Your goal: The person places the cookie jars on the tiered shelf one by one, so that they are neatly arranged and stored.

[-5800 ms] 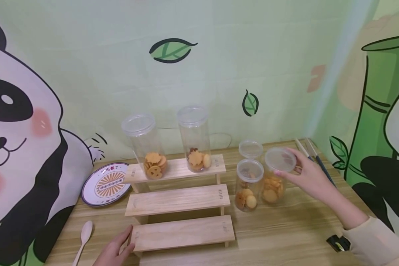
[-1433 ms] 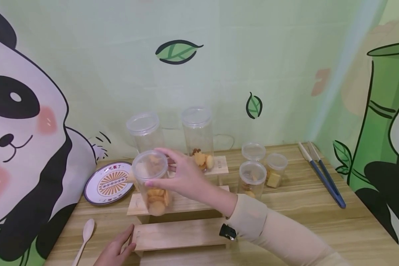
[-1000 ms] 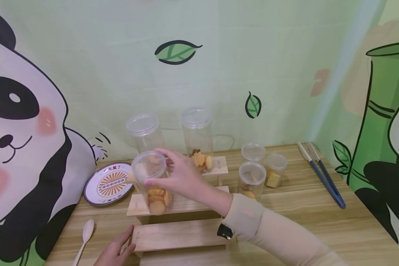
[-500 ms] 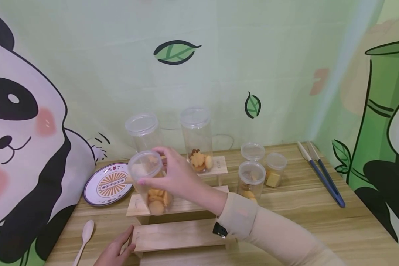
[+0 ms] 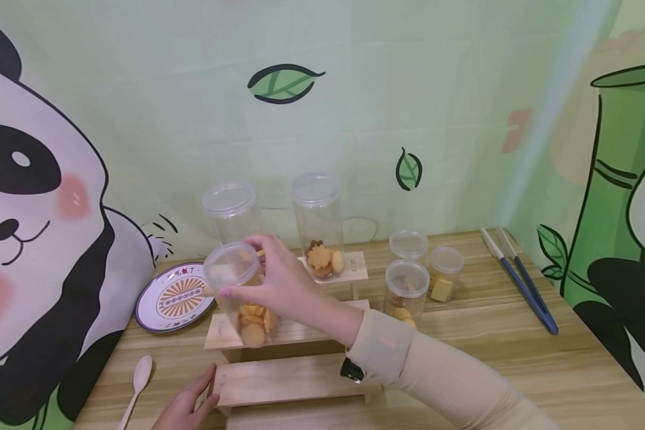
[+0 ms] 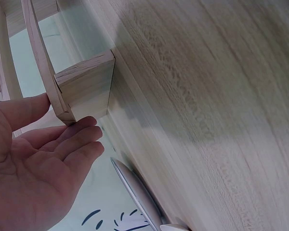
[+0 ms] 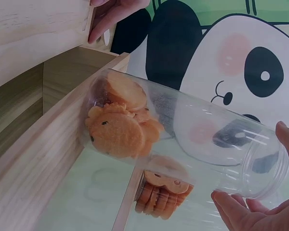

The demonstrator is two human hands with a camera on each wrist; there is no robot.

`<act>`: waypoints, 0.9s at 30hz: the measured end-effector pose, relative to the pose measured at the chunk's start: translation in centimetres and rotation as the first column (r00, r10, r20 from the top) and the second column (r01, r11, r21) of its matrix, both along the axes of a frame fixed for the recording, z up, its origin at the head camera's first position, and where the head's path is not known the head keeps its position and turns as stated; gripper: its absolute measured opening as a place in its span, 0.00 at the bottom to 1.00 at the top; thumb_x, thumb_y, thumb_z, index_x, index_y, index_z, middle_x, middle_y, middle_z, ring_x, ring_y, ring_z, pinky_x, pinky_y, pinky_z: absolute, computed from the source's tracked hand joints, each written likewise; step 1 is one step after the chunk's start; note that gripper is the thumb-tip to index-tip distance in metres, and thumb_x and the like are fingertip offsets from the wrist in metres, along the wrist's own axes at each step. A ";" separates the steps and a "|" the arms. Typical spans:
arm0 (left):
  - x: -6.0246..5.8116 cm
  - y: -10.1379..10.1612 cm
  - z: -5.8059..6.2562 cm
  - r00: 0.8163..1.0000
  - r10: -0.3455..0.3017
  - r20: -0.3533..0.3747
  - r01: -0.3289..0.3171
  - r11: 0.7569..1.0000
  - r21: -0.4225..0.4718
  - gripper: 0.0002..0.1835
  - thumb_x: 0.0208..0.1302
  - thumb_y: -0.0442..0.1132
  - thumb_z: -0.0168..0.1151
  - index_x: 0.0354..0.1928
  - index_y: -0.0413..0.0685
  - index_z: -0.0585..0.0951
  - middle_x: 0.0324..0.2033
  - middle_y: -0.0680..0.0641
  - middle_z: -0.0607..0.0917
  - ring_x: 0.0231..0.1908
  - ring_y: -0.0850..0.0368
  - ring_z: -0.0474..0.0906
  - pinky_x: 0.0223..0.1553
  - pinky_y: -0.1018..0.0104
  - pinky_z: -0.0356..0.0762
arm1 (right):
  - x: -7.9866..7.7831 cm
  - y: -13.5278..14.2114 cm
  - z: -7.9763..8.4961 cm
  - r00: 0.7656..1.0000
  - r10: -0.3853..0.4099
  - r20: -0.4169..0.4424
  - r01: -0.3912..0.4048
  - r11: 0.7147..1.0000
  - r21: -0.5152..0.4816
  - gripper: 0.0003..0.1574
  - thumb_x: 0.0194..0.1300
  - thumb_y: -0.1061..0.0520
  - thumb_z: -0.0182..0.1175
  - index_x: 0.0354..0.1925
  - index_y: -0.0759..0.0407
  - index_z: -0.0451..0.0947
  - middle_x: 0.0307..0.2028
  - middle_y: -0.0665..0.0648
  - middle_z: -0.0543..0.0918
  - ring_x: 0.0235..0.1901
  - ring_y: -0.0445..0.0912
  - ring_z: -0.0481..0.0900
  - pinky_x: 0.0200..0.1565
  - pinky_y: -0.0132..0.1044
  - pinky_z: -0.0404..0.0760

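Observation:
My right hand (image 5: pixel 290 283) holds a clear plastic jar (image 5: pixel 235 304) by its lidded top, thumb on the near side. Round cookies lie in the bottom of that jar, which leans to the left over the left end of the middle step of a wooden three-step rack (image 5: pixel 290 379). In the right wrist view, the base of the jar (image 7: pixel 197 125) is right at the plank. My left hand (image 5: pixel 187 403) grips the left end of the lowest step. The left wrist view shows its thumb and fingers (image 6: pixel 82 137) on either side of the plank's edge.
Two tall cookie jars, one at left (image 5: pixel 228 209) and one at right (image 5: pixel 317 227), stand on the top step. Right of the rack are several smaller lidded containers (image 5: pixel 407 289). Blue-handled tongs (image 5: pixel 527 292) lie far right; a plate (image 5: pixel 174 298) and spoon (image 5: pixel 141 376) lie left.
My right hand has carried the cookie jar from the table at right to the middle step. Lately the jar's top has tipped slightly left. My left hand has stayed on the rack.

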State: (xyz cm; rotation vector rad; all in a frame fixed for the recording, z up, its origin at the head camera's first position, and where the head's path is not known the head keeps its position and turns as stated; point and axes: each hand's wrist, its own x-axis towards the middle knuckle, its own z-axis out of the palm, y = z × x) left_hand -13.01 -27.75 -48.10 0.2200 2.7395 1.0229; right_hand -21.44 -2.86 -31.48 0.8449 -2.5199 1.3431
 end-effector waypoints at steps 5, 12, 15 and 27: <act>0.0 -0.1 0.0 1.000 -0.001 0.004 0.001 1.000 0.001 0.31 0.67 0.36 0.60 0.64 0.20 0.63 0.61 0.25 0.68 0.61 0.32 0.65 0.58 0.42 0.64 | 0.1 0.2 0.0 1.000 0.008 -0.007 -0.008 1.000 -0.016 0.58 0.44 0.32 0.73 0.66 0.53 0.62 0.56 0.50 0.73 0.49 0.40 0.74 0.41 0.31 0.77; 0.0 -0.2 0.0 1.000 -0.013 -0.014 0.013 1.000 -0.006 0.32 0.66 0.37 0.60 0.63 0.20 0.63 0.60 0.25 0.69 0.60 0.32 0.66 0.58 0.42 0.64 | 0.5 1.2 0.6 1.000 0.015 -0.019 -0.017 0.996 -0.088 0.58 0.45 0.33 0.74 0.66 0.55 0.61 0.58 0.51 0.71 0.54 0.44 0.73 0.49 0.35 0.76; 0.0 -0.1 0.0 1.000 -0.013 -0.017 0.013 1.000 -0.013 0.32 0.66 0.37 0.61 0.63 0.20 0.64 0.60 0.25 0.69 0.60 0.33 0.67 0.58 0.42 0.65 | 1.2 2.1 1.1 1.000 0.023 -0.022 -0.025 0.992 -0.127 0.56 0.47 0.34 0.73 0.67 0.54 0.60 0.59 0.50 0.70 0.56 0.45 0.72 0.53 0.35 0.75; -0.1 -0.1 0.1 1.000 0.009 0.001 -0.009 1.000 -0.015 0.31 0.66 0.36 0.61 0.63 0.21 0.64 0.59 0.25 0.70 0.60 0.32 0.67 0.58 0.43 0.66 | 4.6 7.5 2.2 0.985 0.082 -0.154 -0.103 0.986 -0.133 0.41 0.61 0.46 0.67 0.67 0.52 0.62 0.57 0.45 0.71 0.54 0.38 0.69 0.53 0.32 0.75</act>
